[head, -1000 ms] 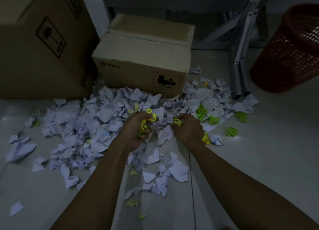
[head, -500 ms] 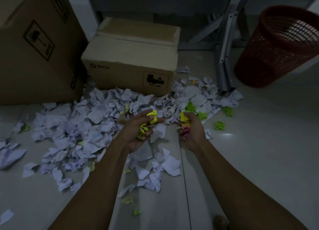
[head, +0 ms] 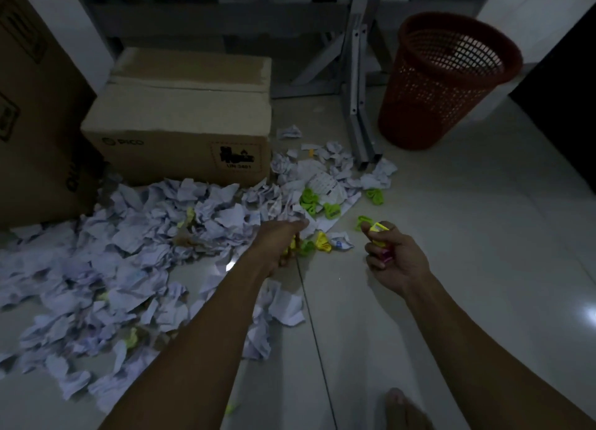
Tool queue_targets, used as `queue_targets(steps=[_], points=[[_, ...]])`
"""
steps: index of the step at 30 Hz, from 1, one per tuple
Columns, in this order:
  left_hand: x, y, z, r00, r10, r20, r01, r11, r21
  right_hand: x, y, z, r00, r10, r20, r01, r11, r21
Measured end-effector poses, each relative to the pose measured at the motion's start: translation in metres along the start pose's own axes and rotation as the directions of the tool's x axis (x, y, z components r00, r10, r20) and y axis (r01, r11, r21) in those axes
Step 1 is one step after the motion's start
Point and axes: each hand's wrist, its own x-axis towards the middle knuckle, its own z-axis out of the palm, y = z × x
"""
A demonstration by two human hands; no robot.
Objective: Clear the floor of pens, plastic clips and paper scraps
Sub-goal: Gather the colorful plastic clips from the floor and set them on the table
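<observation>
A wide heap of crumpled white paper scraps (head: 135,252) covers the tiled floor, with green plastic clips (head: 332,210) lying at its right side. My left hand (head: 280,242) is down at the heap's right edge, fingers curled round yellow and green clips (head: 306,247). A loose yellow clip (head: 323,241) lies just right of it. My right hand (head: 395,258) hovers over bare floor to the right, gripping a yellow clip (head: 377,231) and a pink one (head: 385,256). One more green clip (head: 362,221) lies just left of that hand.
A red mesh waste basket (head: 442,84) stands at the back right. Beside it rises a grey metal table leg (head: 358,107). A small cardboard box (head: 180,123) and a larger one (head: 35,113) border the heap at back and left. My bare toe (head: 400,404) shows below.
My right hand has swung right, away from the heap, carrying its clips. My left hand has turned palm down and dropped to the heap's right edge. The view shifted right toward the basket.
</observation>
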Motion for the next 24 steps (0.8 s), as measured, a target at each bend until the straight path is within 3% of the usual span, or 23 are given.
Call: queue_targets(steps=[1, 3, 5, 10, 15, 17, 19, 20, 22, 24], points=[[0.005, -0.006, 0.003, 0.992, 0.106, -0.072, -0.094, 0.984, 0.151, 0.000, -0.001, -0.004, 1.000, 0.001, -0.028, -0.002, 1.000, -0.019], [0.013, -0.019, 0.005, 0.941, 0.326, -0.087, -0.242, 0.830, 0.502, -0.001, -0.002, -0.010, 0.997, -0.008, -0.077, -0.002, 0.992, -0.124], [0.013, -0.027, 0.006, 0.919, 0.389, -0.060, -0.232, 0.659, 0.715, -0.001, -0.001, -0.013, 0.995, -0.017, -0.094, -0.006, 0.973, -0.233], [0.014, -0.036, 0.018, 0.881, 0.474, 0.002, -0.210, 0.386, 0.898, -0.003, 0.005, -0.007, 0.991, -0.065, -0.114, 0.012, 0.911, -0.412], [0.022, -0.047, 0.017, 0.885, 0.464, 0.047, -0.199, 0.285, 0.938, 0.000, 0.023, 0.008, 0.982, -0.190, -0.010, 0.102, 0.573, -0.813], [0.017, -0.048, 0.016, 0.899, 0.437, 0.022, -0.175, 0.313, 0.933, 0.008, 0.035, 0.011, 0.966, -0.252, 0.055, 0.151, 0.378, -0.913], [0.013, -0.050, 0.013, 0.913, 0.407, -0.031, -0.142, 0.389, 0.910, 0.013, 0.043, 0.011, 0.952, -0.303, 0.051, 0.107, 0.171, -0.979], [0.012, -0.051, 0.010, 0.917, 0.394, -0.055, -0.135, 0.438, 0.888, 0.014, 0.045, 0.012, 0.944, -0.328, 0.024, 0.068, 0.126, -0.990], [0.012, -0.053, 0.003, 0.931, 0.345, -0.118, -0.140, 0.637, 0.758, 0.015, 0.046, 0.014, 0.926, -0.378, -0.009, 0.030, 0.098, -0.995], [0.010, -0.051, -0.003, 0.957, 0.263, -0.122, -0.197, 0.897, 0.396, 0.016, 0.047, 0.017, 0.913, -0.407, 0.005, 0.030, 0.055, -0.998]])
